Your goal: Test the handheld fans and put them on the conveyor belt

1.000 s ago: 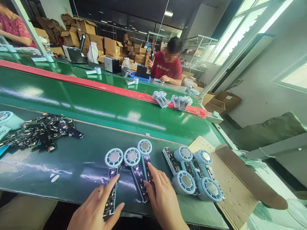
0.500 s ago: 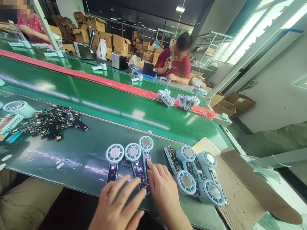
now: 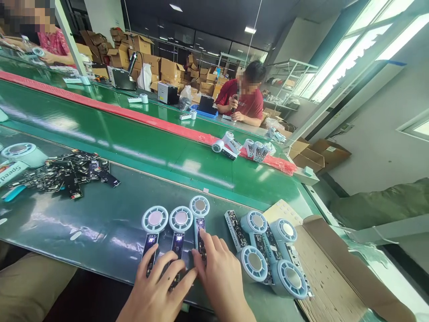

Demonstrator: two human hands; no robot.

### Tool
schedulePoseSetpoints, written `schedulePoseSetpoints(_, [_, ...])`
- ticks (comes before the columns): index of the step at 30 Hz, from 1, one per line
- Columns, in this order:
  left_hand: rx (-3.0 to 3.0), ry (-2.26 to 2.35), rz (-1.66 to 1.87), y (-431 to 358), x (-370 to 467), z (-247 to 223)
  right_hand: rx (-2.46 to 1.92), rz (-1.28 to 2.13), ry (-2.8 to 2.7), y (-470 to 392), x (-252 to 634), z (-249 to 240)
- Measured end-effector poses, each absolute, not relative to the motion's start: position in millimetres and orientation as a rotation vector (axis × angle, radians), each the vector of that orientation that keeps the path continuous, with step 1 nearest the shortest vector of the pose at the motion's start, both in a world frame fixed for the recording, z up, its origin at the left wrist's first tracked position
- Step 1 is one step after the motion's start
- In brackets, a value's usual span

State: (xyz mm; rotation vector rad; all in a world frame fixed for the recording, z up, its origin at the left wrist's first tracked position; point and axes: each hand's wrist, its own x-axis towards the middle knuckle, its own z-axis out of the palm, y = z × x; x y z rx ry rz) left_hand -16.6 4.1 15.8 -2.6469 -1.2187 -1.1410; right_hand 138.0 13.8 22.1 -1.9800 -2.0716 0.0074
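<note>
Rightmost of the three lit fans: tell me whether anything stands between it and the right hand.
Nothing visible does: the right hand touches the circuit board of the rightmost fan. The left hand spreads over the middle fan and the leftmost fan, to one side.

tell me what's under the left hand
Under the left hand are parts of two light-blue, round-headed plastic fans with dark circuit boards; some board shows between the fingers. The boards' lower ends and anything beneath the palm are covered.
</note>
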Motion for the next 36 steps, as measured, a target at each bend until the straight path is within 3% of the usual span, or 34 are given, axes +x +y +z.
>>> schedulePoseSetpoints(5, [-2.561,-1.233,-1.173,0.7,-32.6,10.9,-2.024,-0.120,-2.031,19.9,134.0,16.9])
schedulePoseSetpoints(12, [-2.624,-1.174,-0.835,4.3,-61.7,-0.3,-2.187,-0.034,-2.061,37.9,134.8,34.9])
schedulePoseSetpoints(36, [-2.466,-1.326,-0.973,30.2,-40.6,-11.9,-2.242,-0.083,-2.049,58.9,121.2,41.6])
